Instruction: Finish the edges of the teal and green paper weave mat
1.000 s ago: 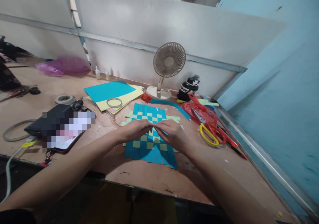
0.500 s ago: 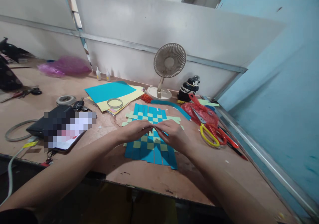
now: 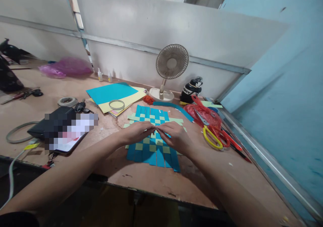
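Observation:
A woven paper mat [image 3: 145,157] of blue and pale green strips lies on the table in front of me. Over its middle, my left hand [image 3: 137,132] and my right hand [image 3: 174,136] meet at the fingertips. Both hands are closed in a pinch, thumbs and fingers pressed together. Whatever is between the fingertips, if anything, is too small to make out. My hands hide the centre of the weave; its blue ends fan out toward me and pale green ends stick out at both sides.
Scissors with yellow handles [image 3: 212,138] and a red plastic bag [image 3: 208,114] lie at right. Behind the mat stand a fan [image 3: 172,64] and a black bottle [image 3: 191,89]. Blue and yellow sheets [image 3: 111,93], a tape roll [image 3: 67,101], a black case [image 3: 51,122] and a phone [image 3: 73,138] are left.

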The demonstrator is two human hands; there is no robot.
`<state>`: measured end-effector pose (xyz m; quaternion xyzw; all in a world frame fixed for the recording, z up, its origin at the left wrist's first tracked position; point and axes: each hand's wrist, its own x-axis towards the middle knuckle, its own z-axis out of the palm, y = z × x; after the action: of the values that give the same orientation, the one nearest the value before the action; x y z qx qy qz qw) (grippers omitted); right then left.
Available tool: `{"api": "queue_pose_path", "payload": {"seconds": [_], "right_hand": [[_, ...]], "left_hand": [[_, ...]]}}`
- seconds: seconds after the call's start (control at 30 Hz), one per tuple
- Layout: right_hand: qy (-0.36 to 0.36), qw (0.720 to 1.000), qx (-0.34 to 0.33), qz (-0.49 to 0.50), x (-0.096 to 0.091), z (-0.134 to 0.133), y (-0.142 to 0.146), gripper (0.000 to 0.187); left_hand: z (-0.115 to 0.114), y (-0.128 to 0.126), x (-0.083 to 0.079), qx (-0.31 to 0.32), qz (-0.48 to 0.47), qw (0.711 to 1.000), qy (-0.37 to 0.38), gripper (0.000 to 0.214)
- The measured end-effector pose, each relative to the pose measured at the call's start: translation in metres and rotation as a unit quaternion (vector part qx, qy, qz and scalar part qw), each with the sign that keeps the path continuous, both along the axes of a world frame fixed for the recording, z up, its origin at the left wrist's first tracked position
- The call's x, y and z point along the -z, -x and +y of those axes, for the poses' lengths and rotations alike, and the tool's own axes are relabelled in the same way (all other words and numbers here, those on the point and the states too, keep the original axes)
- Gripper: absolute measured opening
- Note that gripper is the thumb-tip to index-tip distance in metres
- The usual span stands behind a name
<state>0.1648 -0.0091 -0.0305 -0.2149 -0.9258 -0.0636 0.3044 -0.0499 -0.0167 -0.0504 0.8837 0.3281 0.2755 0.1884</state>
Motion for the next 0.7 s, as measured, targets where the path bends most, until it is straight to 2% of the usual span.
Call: {"api": "queue_pose_path", "payload": {"seconds": [0.47,0.7], "right_hand": [[-0.005,1.0,-0.002,0.013,0.0008,-0.0004,0.0,0.015],[0.049,0.998,-0.013,0.042,0.0014,0.0009,0.0,0.016]], "left_hand": [[0.0002,0.0,-0.0003,0.003,-0.004,1.0,-0.001,0.026],[0.0003,-0.0001,-0.0013,-0.012,-0.004,1.0,-0.015,0.029]]}}
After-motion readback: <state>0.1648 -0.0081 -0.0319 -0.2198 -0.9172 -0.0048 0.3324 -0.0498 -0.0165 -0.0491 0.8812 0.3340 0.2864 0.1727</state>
